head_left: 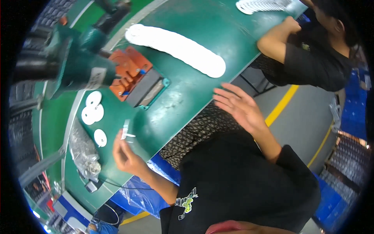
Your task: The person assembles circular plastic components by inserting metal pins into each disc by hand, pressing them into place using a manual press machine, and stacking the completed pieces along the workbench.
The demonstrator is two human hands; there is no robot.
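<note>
Left hand grip: the left hand (125, 156) is curled, with its fingers pinched narrow on a small thin white plastic piece (125, 129). The piece sticks up from the fingertips, over the edge of the tabletop.
Right hand grip: the right hand (237, 107) is wide and flat, fingers spread, holding nothing. It floats just off the tabletop edge, near the end of the long white row.
Small white piece: thin, flat and stiff looking, with a little arm poking out to the side.
Loose discs: three round flat white discs (93, 111) with small holes in the middle lie just beside the left hand, on its far side. Two of them touch each other; one lies a bit apart.
Long row: a long row of overlapping white discs (179, 48) lies farther up, like a fallen stack of coins.
Tabletop: the smooth shiny green tabletop (183, 95) carries it all.
Machine: a green metal machine with orange parts (128, 74) stands between the loose discs and the long row.
Bag: a crinkly clear plastic bag of small silvery bits (83, 154) lies near the left hand.
Other person: a person in a black shirt (311, 58) sits farther along the tabletop.
</note>
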